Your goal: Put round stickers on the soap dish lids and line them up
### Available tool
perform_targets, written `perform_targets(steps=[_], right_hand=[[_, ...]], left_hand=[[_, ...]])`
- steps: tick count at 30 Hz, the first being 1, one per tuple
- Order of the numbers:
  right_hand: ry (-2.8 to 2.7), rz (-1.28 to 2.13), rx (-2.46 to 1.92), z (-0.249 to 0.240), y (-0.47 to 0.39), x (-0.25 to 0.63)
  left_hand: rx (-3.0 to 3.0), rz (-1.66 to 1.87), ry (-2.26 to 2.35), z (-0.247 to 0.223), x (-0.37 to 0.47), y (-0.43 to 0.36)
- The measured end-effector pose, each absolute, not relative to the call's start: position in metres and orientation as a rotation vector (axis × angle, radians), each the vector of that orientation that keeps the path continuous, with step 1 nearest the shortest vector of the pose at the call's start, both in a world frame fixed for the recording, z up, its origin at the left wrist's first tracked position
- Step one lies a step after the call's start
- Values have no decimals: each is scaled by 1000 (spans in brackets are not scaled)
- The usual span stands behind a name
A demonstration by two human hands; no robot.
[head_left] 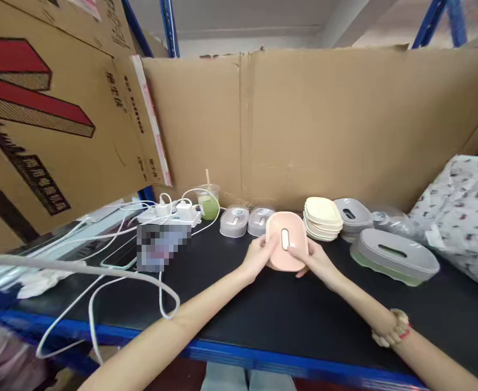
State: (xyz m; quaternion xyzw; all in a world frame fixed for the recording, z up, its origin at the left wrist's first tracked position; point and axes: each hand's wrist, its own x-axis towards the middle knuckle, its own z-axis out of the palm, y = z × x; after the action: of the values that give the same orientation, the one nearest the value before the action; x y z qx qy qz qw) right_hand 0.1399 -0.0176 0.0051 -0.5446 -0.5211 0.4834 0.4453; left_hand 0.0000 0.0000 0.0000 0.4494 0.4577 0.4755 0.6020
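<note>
A pink rounded-square plastic lid (294, 228) with a pale oval slot in its middle is held up in front of me, just above the dark tabletop. My left hand (258, 256) grips its left side, thumb lying on the face. From the right, my right hand (318, 263) holds the other edge, its thumb beside the slot and fingers partly hidden underneath. Behind it stand two clear-topped grey containers (234, 221). A stack of cream rounded-square pieces (324, 213) is just right of the lid.
Grey oval lids (402, 251) and a smaller grey container (352, 217) stand at the right near a patterned white bag (463, 212). At left are white cables, a power strip (169, 214), a blurred-out phone-like item (163, 247) and a green drink cup (208, 203). Cardboard (324, 125) walls the back.
</note>
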Motion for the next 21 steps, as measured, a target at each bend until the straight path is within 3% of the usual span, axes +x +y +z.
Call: perform_targets(steps=[7, 15, 21], right_hand=[[-1433, 1016, -1378, 4, -14, 151], [-1316, -117, -1602, 53, -13, 209], [-1242, -297, -2128, 79, 15, 300]], left_hand=[[892, 1223, 1062, 8, -6, 7], [708, 1196, 1014, 13, -9, 7], [694, 1193, 990, 17, -8, 3]])
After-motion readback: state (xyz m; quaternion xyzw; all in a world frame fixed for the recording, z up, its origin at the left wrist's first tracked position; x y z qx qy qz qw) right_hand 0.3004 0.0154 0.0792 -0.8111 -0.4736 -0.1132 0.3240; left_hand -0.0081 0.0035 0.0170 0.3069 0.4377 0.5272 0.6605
